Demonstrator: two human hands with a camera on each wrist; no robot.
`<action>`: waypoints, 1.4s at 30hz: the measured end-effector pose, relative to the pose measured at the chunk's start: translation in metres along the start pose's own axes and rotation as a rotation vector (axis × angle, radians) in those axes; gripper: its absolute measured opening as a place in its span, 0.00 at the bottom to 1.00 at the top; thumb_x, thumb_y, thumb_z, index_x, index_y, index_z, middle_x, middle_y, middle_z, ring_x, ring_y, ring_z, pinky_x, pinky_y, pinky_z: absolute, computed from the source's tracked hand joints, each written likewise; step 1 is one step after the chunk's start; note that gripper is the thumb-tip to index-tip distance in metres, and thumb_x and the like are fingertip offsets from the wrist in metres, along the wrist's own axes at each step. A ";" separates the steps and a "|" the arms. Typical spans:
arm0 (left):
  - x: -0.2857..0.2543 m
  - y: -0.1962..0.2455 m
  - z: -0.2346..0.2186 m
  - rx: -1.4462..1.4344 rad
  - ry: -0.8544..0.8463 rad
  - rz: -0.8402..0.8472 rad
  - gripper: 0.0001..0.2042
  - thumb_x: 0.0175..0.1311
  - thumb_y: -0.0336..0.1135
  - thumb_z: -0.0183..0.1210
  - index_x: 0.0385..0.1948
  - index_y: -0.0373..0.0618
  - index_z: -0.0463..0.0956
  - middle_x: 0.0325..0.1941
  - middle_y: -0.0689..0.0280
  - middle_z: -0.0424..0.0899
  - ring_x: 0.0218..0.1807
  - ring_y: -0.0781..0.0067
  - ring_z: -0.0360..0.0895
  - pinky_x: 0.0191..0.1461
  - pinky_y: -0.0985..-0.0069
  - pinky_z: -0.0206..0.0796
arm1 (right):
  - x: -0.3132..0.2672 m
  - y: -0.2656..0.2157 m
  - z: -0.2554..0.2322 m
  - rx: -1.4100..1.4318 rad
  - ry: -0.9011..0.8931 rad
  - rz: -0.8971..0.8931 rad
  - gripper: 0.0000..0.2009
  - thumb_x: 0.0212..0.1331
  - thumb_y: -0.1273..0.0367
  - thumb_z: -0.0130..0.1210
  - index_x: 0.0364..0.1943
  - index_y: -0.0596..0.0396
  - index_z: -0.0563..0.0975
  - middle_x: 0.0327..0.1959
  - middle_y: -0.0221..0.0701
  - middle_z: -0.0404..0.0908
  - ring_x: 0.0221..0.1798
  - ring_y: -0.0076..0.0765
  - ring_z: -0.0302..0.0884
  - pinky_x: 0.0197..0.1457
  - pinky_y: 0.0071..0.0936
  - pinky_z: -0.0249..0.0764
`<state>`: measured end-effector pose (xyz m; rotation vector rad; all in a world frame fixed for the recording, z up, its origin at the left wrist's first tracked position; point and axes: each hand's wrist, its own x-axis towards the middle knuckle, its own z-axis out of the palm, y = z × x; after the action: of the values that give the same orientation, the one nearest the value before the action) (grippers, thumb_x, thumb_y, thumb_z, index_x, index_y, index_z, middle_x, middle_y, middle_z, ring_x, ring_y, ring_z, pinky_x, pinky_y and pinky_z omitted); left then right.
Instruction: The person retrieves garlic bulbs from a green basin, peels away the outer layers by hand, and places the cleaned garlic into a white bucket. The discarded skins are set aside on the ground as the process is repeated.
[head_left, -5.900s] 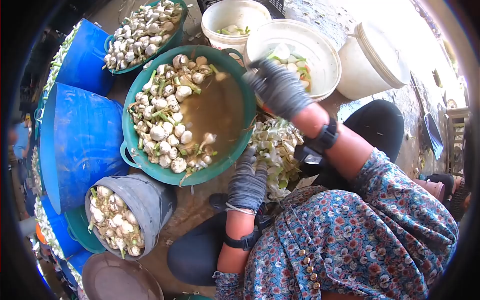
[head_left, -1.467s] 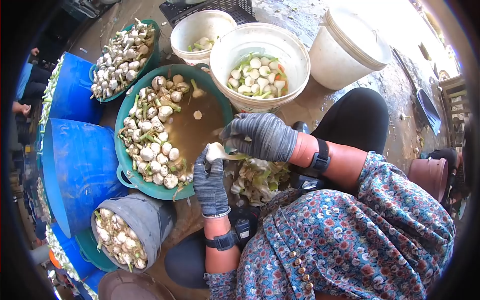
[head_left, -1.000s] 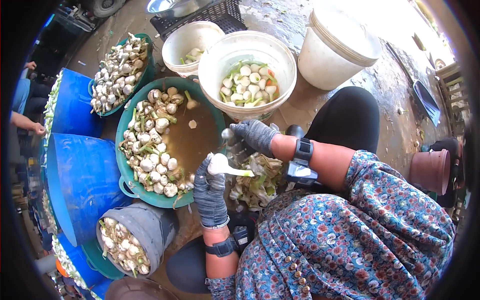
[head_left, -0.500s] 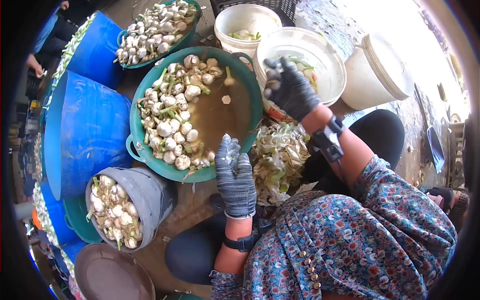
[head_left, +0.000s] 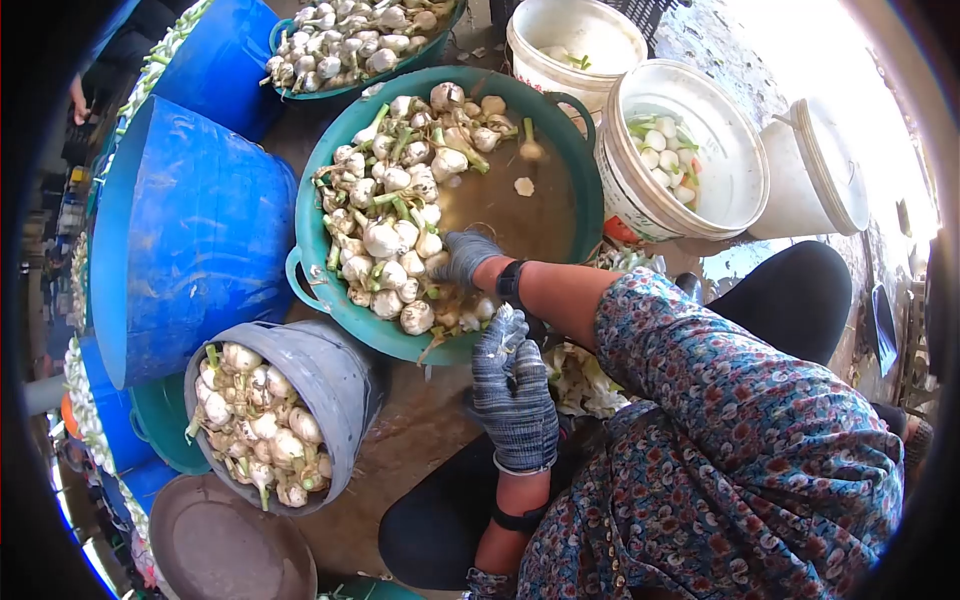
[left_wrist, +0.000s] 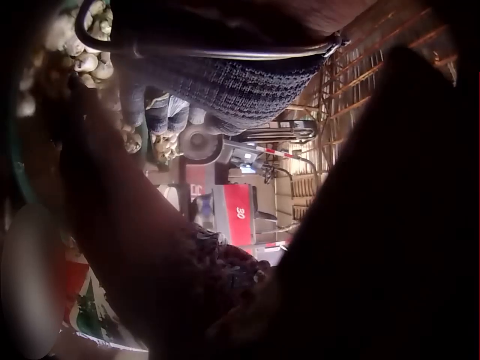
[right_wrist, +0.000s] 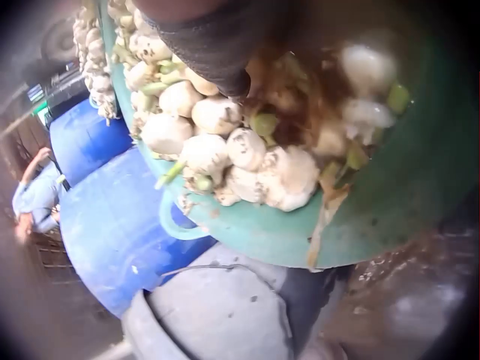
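In the head view, my gloved right hand [head_left: 468, 258] reaches down into a green basin [head_left: 588, 205] of muddy water. Its fingers are among the unpeeled garlic bulbs [head_left: 385, 240] there; the fingertips are hidden, so I cannot tell whether they grip one. The right wrist view shows that dark glove [right_wrist: 214, 45] over the bulbs. My gloved left hand [head_left: 517, 405] is beside the basin's near rim, palm up, fingers mostly straight and holding nothing, with pale bits of skin stuck on them. Below the right forearm lies a heap of garlic peels [head_left: 585, 385].
To the right of the basin, a white bucket [head_left: 755, 175] holds peeled garlic [head_left: 660, 145]. Behind it stand a smaller white bucket [head_left: 520, 45] and a lidded one [head_left: 795, 180]. A grey bucket [head_left: 345, 400] of bulbs and large blue tubs [head_left: 190, 250] stand left.
The peeled garlic bulb my left hand held a second ago has left it. My right hand passed over the white bucket, then swung left and down into the basin.
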<state>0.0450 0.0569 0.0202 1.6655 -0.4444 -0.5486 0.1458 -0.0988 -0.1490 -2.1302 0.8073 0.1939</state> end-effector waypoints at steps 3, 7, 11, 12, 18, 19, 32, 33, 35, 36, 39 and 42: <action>0.004 -0.004 0.002 0.010 0.001 -0.016 0.16 0.69 0.26 0.51 0.57 0.35 0.70 0.54 0.58 0.78 0.54 0.69 0.76 0.61 0.71 0.67 | -0.013 0.000 -0.019 -0.022 -0.013 -0.051 0.26 0.47 0.55 0.67 0.48 0.56 0.77 0.46 0.47 0.81 0.51 0.54 0.78 0.54 0.42 0.73; 0.011 -0.009 0.013 -0.138 0.093 -0.101 0.22 0.68 0.26 0.51 0.64 0.40 0.63 0.60 0.55 0.73 0.60 0.67 0.72 0.65 0.69 0.63 | -0.050 0.020 -0.048 0.099 0.000 -0.096 0.26 0.48 0.54 0.68 0.45 0.58 0.75 0.43 0.46 0.81 0.47 0.51 0.79 0.51 0.39 0.73; 0.017 -0.019 0.016 -0.218 0.178 -0.280 0.30 0.67 0.25 0.51 0.70 0.43 0.51 0.66 0.51 0.64 0.65 0.66 0.65 0.70 0.70 0.55 | -0.124 0.030 -0.088 0.346 0.084 -0.130 0.27 0.46 0.54 0.70 0.43 0.61 0.74 0.39 0.46 0.82 0.44 0.46 0.80 0.49 0.37 0.74; 0.019 -0.021 0.020 -0.206 0.161 -0.327 0.30 0.67 0.26 0.51 0.70 0.42 0.51 0.66 0.52 0.65 0.64 0.67 0.66 0.70 0.71 0.56 | -0.144 0.032 -0.096 0.452 0.092 -0.152 0.26 0.47 0.55 0.71 0.42 0.61 0.74 0.39 0.44 0.82 0.43 0.43 0.81 0.48 0.36 0.74; 0.014 -0.037 0.053 -0.370 -0.187 -0.288 0.22 0.69 0.29 0.51 0.64 0.41 0.62 0.62 0.57 0.69 0.58 0.64 0.72 0.61 0.69 0.70 | -0.225 0.047 -0.144 0.426 0.117 -0.238 0.20 0.56 0.60 0.64 0.49 0.55 0.77 0.40 0.38 0.82 0.45 0.44 0.80 0.52 0.35 0.75; 0.012 -0.033 0.058 -0.314 -0.175 -0.284 0.20 0.68 0.28 0.50 0.62 0.40 0.63 0.60 0.56 0.70 0.57 0.63 0.73 0.60 0.69 0.71 | -0.234 0.052 -0.152 0.216 0.177 -0.297 0.19 0.58 0.60 0.62 0.50 0.54 0.77 0.41 0.39 0.81 0.46 0.46 0.80 0.53 0.35 0.75; -0.002 -0.018 0.082 -0.090 -0.236 -0.171 0.18 0.65 0.26 0.57 0.57 0.40 0.71 0.52 0.64 0.77 0.50 0.76 0.74 0.56 0.77 0.69 | -0.265 0.065 -0.171 -0.011 0.426 -0.325 0.07 0.50 0.67 0.61 0.30 0.54 0.78 0.28 0.38 0.78 0.34 0.50 0.78 0.39 0.42 0.74; -0.002 -0.018 0.081 -0.064 -0.259 -0.119 0.17 0.65 0.27 0.56 0.56 0.40 0.71 0.53 0.64 0.77 0.52 0.75 0.73 0.56 0.77 0.68 | -0.264 0.065 -0.170 0.027 0.438 -0.320 0.07 0.52 0.67 0.60 0.30 0.55 0.78 0.27 0.39 0.78 0.33 0.48 0.78 0.38 0.40 0.74; 0.003 -0.029 0.072 -0.109 -0.309 -0.113 0.19 0.66 0.30 0.55 0.59 0.42 0.68 0.57 0.61 0.73 0.56 0.69 0.71 0.58 0.68 0.70 | -0.260 0.064 -0.169 0.068 0.449 -0.314 0.07 0.53 0.67 0.59 0.30 0.56 0.78 0.27 0.39 0.79 0.31 0.46 0.79 0.37 0.38 0.75; 0.003 -0.027 0.071 -0.156 -0.357 -0.106 0.21 0.68 0.33 0.55 0.61 0.44 0.64 0.61 0.58 0.69 0.61 0.62 0.69 0.60 0.59 0.71 | -0.258 0.062 -0.171 0.267 0.367 -0.174 0.08 0.54 0.65 0.58 0.31 0.56 0.78 0.26 0.41 0.80 0.29 0.46 0.79 0.35 0.37 0.75; -0.004 -0.015 0.066 -0.457 -0.402 -0.147 0.21 0.68 0.37 0.55 0.61 0.44 0.64 0.62 0.56 0.67 0.60 0.59 0.69 0.60 0.57 0.71 | -0.245 0.073 -0.166 0.655 0.224 0.048 0.11 0.57 0.63 0.55 0.31 0.58 0.78 0.24 0.43 0.81 0.26 0.46 0.80 0.34 0.35 0.75; -0.003 -0.019 0.060 -0.581 -0.410 -0.210 0.22 0.69 0.41 0.54 0.61 0.43 0.64 0.61 0.56 0.67 0.58 0.61 0.70 0.59 0.59 0.71 | -0.230 0.093 -0.160 0.744 0.185 0.120 0.13 0.58 0.62 0.55 0.32 0.61 0.78 0.24 0.45 0.81 0.27 0.49 0.80 0.35 0.37 0.75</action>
<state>0.0075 0.0134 -0.0058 1.0425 -0.3581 -1.0744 -0.1125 -0.1499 -0.0154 -1.4095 0.9342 -0.2199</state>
